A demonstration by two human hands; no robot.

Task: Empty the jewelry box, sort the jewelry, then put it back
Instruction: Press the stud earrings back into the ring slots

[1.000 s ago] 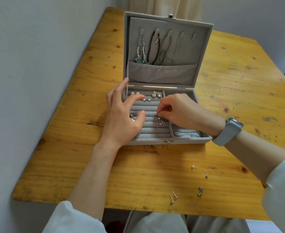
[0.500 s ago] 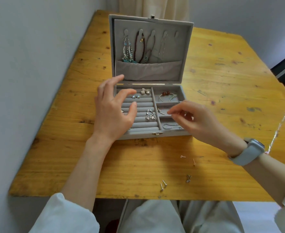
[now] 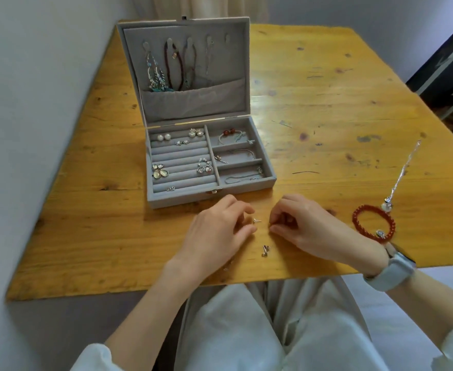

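Pinching a small stud [image 3: 256, 220] in the left hand [image 3: 216, 231] just above the worktop [image 3: 327, 108], likely for pairing; right hand [image 3: 308, 227] curling, contents unclear; jewelry box [image 3: 193, 145] standing open behind, mostly full.

The left hand [image 3: 217, 231] covers small silver earrings [image 3: 228, 265] on the yellow wooden table [image 3: 327, 116]; the right hand's [image 3: 308, 226] curled fingers [image 3: 280, 222] hide whatever they pinch.

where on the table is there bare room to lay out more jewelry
Bare wood lies left of the jewelry box toward the wall, and right of it, behind the silver chain. It is crowded at the front: both hands, loose studs, red bead bracelet.
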